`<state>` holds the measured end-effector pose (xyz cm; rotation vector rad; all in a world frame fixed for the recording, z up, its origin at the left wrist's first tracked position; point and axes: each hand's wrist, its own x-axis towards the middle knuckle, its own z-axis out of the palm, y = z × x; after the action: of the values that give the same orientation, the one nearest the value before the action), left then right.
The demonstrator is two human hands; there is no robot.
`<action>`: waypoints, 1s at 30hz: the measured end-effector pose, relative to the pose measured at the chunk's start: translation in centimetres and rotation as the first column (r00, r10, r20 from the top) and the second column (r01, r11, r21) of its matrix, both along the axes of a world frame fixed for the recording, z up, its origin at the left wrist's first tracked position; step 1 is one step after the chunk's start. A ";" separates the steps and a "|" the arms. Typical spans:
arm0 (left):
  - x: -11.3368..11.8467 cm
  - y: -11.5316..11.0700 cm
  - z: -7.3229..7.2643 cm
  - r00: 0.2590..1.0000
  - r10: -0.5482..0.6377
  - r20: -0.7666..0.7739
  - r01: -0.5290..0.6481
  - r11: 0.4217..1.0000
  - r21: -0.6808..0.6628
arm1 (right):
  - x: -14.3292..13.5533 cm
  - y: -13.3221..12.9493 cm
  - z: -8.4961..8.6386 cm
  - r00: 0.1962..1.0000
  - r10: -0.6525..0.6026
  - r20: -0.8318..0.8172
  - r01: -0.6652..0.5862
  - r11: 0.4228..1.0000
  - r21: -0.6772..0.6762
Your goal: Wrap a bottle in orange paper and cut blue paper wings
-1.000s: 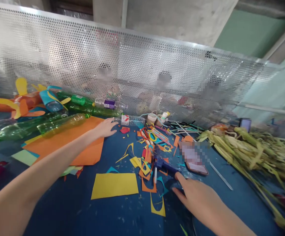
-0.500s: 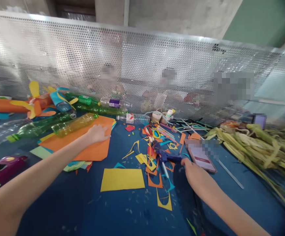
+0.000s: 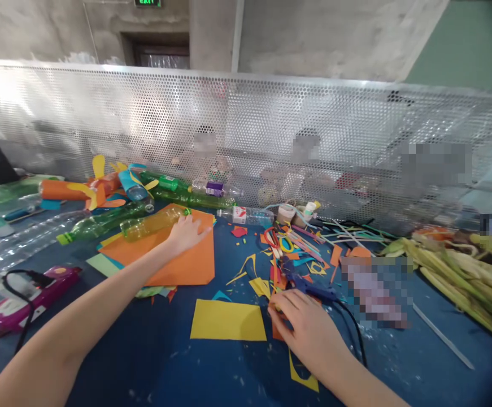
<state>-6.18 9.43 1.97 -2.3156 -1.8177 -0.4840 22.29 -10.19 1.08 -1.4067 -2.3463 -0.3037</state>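
My left hand (image 3: 185, 234) reaches over a stack of coloured sheets with orange (image 3: 186, 265) on top, thumb spread from the fingers. Its fingertips are at the green-capped neck of a yellowish plastic bottle (image 3: 152, 225) lying on the stack; whether they press on it I cannot tell. My right hand (image 3: 309, 325) hovers low over cut paper scraps, fingers loosely bent and apart, nothing seen in them. Just beyond it lies a dark blue glue gun (image 3: 316, 288) with a black cord. A yellow paper rectangle (image 3: 227, 321) lies between my arms.
Green bottles (image 3: 105, 220) and an orange-and-yellow paper propeller piece (image 3: 97, 189) crowd the left. A magenta power strip (image 3: 55, 291) sits near my left forearm. Dried husks (image 3: 453, 271) lie at right. A perforated metal screen (image 3: 262, 124) stands behind; blurred people show through.
My right hand has left the glue gun's handle and moved left and nearer, over the scraps. My left hand has shifted toward the bottle's cap. The view has turned left and tilted up.
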 end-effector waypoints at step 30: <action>-4.6 3.5 -2.0 0.995 0.086 -0.049 -0.090 0.993 -0.078 | 0.5 -0.5 -0.4 0.987 0.038 -0.156 -0.051 0.996 -0.078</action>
<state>-10.81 12.94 0.00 -2.2650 -1.9418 -0.3499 22.74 -10.65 0.65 -1.3610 -2.2821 -0.0835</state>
